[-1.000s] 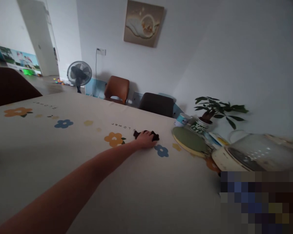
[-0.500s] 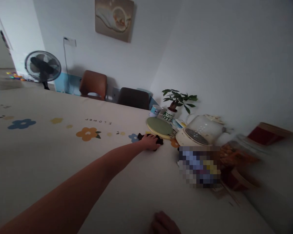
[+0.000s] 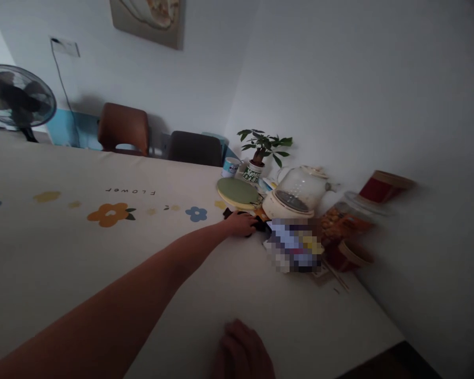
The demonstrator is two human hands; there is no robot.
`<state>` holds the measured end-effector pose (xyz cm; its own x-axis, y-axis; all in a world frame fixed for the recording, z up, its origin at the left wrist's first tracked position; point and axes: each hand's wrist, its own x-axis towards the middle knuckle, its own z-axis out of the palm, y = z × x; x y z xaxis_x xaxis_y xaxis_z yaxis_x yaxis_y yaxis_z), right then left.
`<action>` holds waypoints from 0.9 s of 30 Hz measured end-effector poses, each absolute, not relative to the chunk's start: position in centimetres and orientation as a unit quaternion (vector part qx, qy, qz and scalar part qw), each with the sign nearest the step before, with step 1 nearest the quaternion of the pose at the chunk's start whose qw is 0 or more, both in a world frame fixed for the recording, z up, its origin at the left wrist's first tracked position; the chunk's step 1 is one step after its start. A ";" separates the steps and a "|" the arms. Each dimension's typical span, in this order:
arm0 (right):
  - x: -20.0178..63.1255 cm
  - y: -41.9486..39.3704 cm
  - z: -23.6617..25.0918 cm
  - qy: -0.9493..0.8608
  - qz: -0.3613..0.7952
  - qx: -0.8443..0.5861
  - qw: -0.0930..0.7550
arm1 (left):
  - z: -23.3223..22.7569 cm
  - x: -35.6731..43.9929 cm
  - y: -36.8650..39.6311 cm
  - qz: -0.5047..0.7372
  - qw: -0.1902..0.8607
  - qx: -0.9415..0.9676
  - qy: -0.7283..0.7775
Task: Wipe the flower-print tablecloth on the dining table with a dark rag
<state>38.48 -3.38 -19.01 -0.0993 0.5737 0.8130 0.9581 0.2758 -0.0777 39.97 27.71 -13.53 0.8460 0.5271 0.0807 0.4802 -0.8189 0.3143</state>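
Note:
My left hand (image 3: 240,223) reaches far across the table and lies over a dark, flat black object (image 3: 260,225), fingers curled down onto it. Most of that object is under the hand, so its kind does not show. Just beyond it is a round green and yellow mat or lid (image 3: 239,192). Right of the hand lies a blurred-out bluish item (image 3: 294,245). My right hand (image 3: 247,350) rests low in the picture by the near side of the table, fingers curled together, nothing visible in them; its palm is hidden.
A glass kettle on a cream base (image 3: 296,195), a potted plant (image 3: 256,158) and a blue-white can (image 3: 230,167) stand at the far right corner. Nearer are a jar (image 3: 345,216) and red-brown tubs (image 3: 383,187). Chairs (image 3: 124,129) and a fan (image 3: 19,97) are beyond the table (image 3: 174,316).
My left hand has slid the black object rightward, off the blue printed flower and up to the blurred item. My right hand has come further into view. The camera has turned right.

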 end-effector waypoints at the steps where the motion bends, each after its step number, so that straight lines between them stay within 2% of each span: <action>1: 38.3 -3.5 -18.8 -0.697 -0.243 -0.551 0.389 | -13.5 39.7 27.2 0.079 0.144 0.954 0.250; 7: 36.7 -3.9 -17.8 -0.655 -0.209 -0.574 0.444 | -13.7 37.2 22.8 0.083 0.134 0.970 0.185; 14: 36.5 -4.4 -16.6 -0.666 -0.189 -0.571 0.441 | -13.6 33.5 17.0 0.087 0.118 0.971 0.189; 18: 36.3 -4.7 -16.4 -0.658 -0.174 -0.542 0.492 | -13.3 32.2 13.6 0.062 0.126 0.978 0.154; 27: 37.3 -6.6 -15.9 -0.594 -0.153 -0.543 0.574 | -12.6 37.9 7.7 0.033 0.124 0.986 0.109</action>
<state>37.33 -6.59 -15.86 0.2477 0.4686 0.8480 0.8206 0.3637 -0.4407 37.85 7.71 -12.63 0.9741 0.2231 0.0375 0.2068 -0.9453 0.2525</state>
